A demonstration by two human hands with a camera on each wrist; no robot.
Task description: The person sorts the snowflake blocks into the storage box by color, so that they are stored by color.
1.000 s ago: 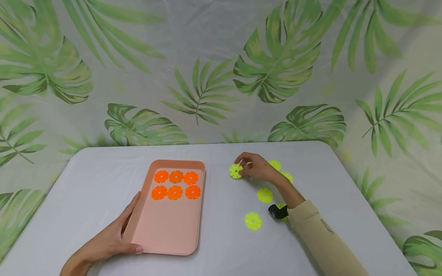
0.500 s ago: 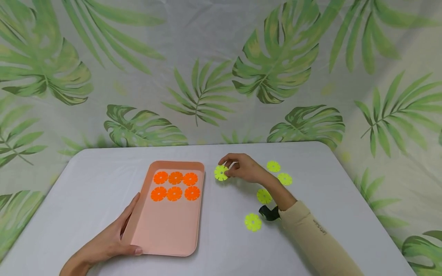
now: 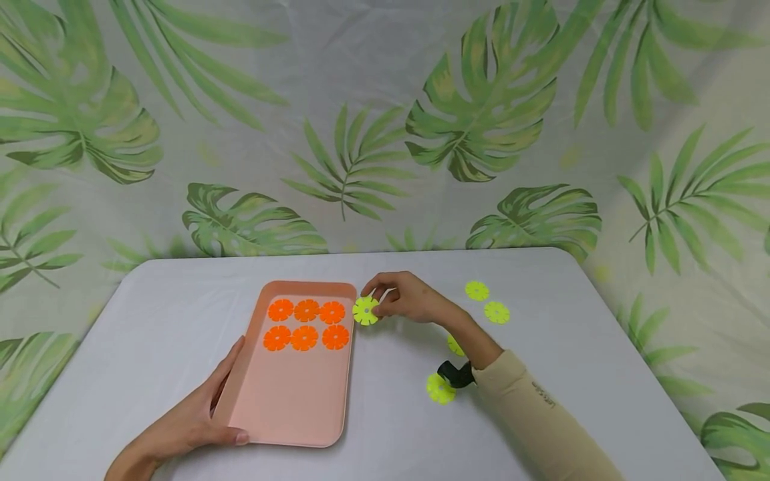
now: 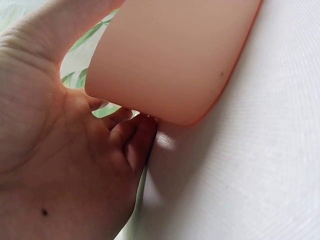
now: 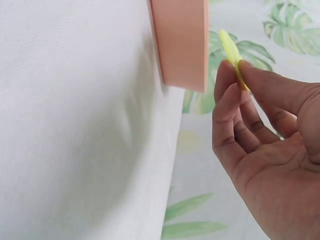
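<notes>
My left hand grips the near left corner of a pink tray, thumb along the near edge and fingers along the left side. In the left wrist view the fingertips are partly hidden behind the tray wall. Two rows of orange notched discs lie in the tray's far half. Between thumb and fingers, my right hand pinches a yellow-green notched disc beside the tray's right rim. The right wrist view shows this disc edge-on, raised above the table.
Several more yellow-green discs are on the white table right of the tray. A dark wrist camera under the right forearm covers part of one disc. A leaf-patterned cloth hangs behind the table.
My right hand has carried the pinched yellow-green disc leftward, from over the table to the tray's right rim. The left hand and tray stay in place.
</notes>
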